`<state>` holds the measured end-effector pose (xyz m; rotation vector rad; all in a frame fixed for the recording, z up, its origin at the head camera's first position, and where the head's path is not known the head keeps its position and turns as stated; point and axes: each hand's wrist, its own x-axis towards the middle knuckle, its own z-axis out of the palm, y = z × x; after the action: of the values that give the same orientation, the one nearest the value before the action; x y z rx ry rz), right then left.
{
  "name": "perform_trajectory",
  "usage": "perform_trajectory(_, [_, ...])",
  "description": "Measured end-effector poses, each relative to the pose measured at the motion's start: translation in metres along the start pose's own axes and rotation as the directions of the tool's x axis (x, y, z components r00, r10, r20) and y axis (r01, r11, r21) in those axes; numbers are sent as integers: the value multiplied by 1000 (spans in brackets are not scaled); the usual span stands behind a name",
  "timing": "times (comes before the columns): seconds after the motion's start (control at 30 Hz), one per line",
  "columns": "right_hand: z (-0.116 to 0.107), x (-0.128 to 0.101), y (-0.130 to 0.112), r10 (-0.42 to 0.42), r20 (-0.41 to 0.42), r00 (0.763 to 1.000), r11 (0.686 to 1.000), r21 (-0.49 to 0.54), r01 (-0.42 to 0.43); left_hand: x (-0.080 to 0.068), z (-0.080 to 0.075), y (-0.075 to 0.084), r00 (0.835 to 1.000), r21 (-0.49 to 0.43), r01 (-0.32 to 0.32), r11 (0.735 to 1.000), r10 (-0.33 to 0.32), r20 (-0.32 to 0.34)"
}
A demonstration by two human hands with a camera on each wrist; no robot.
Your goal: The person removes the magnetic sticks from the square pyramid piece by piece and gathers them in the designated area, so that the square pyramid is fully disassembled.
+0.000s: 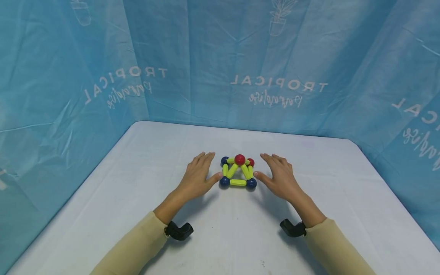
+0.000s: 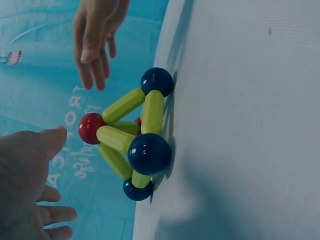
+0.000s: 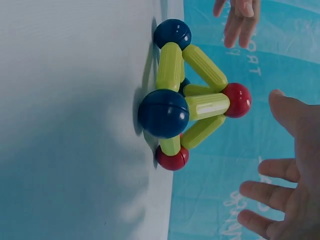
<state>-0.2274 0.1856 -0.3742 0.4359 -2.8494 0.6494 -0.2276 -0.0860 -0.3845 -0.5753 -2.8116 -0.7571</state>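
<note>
On the table, between the two hands, stands a small pyramid [image 1: 238,183] built of yellow-green rods and coloured balls, likely a magnetic building set. Its top is a red ball [image 3: 236,100]. The base has blue balls [image 2: 149,154] at three corners and a red ball [image 3: 172,157] at the fourth. To the pyramid's left is the left hand [image 1: 196,176], fingers extended and thumb spread toward it. The right hand [image 1: 280,178] mirrors this on the other side. Both wrist views show a gap between the near hand and the pyramid; neither hand grips anything.
A white cloth covers the table [image 1: 213,236]. Blue printed curtains [image 1: 213,53] hang behind it and along both sides. Each wrist wears a black camera mount [image 1: 179,231], below a beige sleeve [image 1: 137,244].
</note>
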Motion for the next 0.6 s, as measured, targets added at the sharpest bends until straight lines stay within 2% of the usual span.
perform_trajectory(0.1, [0,5,-3,-14,-6,1000,1000,27,14,2,3,3,1000,-18,-9,1000,9,-10])
perform_trajectory(0.33, [3,17,-8,-16,-17,1000,993,114,18,7,13,9,996,-70,-38,997,32,-84])
perform_trajectory(0.47, [7,24,-7,-12,2,1000,985,169,12,11,19,11,994,-138,-27,990,12,-106])
perform_trajectory(0.6, [10,31,-7,-20,21,1000,978,210,15,17,26,12,995,-218,3,976,-25,-97])
